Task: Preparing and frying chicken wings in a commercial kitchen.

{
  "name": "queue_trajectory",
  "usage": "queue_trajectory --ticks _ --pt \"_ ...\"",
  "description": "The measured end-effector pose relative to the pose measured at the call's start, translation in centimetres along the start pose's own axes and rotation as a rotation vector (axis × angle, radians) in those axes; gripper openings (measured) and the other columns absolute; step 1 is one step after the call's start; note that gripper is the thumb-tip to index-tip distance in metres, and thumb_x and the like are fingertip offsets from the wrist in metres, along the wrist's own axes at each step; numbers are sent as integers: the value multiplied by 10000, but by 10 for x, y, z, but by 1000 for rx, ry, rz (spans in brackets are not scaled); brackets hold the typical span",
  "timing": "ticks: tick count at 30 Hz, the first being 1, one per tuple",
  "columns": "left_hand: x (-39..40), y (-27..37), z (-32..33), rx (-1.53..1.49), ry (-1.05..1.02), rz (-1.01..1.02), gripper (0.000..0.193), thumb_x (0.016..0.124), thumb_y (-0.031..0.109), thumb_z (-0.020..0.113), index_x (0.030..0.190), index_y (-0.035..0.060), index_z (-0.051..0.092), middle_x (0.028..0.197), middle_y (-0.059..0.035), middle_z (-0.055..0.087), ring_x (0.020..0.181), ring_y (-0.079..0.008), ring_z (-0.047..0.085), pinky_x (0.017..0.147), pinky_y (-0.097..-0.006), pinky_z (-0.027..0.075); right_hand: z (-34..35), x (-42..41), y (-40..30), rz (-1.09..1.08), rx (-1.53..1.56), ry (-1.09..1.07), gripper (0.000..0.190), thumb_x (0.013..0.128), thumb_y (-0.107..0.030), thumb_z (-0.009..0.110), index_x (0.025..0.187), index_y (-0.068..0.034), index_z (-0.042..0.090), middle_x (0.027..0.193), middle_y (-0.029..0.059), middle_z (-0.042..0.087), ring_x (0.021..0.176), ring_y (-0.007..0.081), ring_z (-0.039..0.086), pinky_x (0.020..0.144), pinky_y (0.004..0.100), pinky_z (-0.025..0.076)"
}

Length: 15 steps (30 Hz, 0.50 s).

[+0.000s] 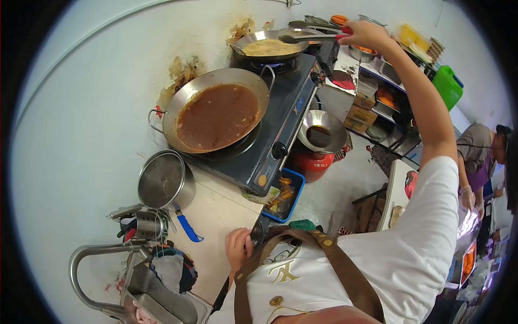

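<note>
My right hand (pixel 364 36) grips the red-trimmed handles of metal tongs (pixel 313 37), whose parted dark tips reach over a wok (pixel 297 52) of bubbling yellowish liquid on a lit burner. My left hand (pixel 238 247) rests at the counter's edge with its fingers bent, and no object shows in it. Nearer than the lit burner, a large two-handled wok (pixel 226 75) of reddish-brown sauce sits on the black gas stove (pixel 243 170). Beside the stove stands a deep metal pot (pixel 162 178), with a blue-handled tool (pixel 188 227) next to it on the counter.
A smaller wok (pixel 323 125) with dark liquid sits on a red gas cylinder (pixel 313 164). A blue bin (pixel 299 194) of scraps stands below the counter. The sink (pixel 170 301) and faucet (pixel 97 251) are at lower left. Another person (pixel 477 162) works at far right.
</note>
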<state>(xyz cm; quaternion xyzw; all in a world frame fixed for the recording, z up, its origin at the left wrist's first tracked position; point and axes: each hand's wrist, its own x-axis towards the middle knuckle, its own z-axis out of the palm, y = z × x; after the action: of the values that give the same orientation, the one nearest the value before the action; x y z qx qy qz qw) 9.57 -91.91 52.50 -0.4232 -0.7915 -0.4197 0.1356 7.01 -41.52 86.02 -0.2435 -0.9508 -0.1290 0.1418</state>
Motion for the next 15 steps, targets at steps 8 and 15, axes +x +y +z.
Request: queue_trajectory --ticks 8,15 --pt "-9 2 9 248 188 -232 176 788 12 570 957 46 605 1011 -125 564 928 -300 535 811 -374 435 82 122 -26 -142 -102 -153 510 612 -478 684 944 -91 665 841 96 668 769 255 644 650 376 486" --pt "4 23 34 393 371 -479 140 841 31 520 955 5 596 1044 -144 541 963 -312 518 821 -384 432 127 156 -40 -249 -112 -187 430 597 -379 713 911 -87 686 864 97 669 789 232 650 676 359 513"
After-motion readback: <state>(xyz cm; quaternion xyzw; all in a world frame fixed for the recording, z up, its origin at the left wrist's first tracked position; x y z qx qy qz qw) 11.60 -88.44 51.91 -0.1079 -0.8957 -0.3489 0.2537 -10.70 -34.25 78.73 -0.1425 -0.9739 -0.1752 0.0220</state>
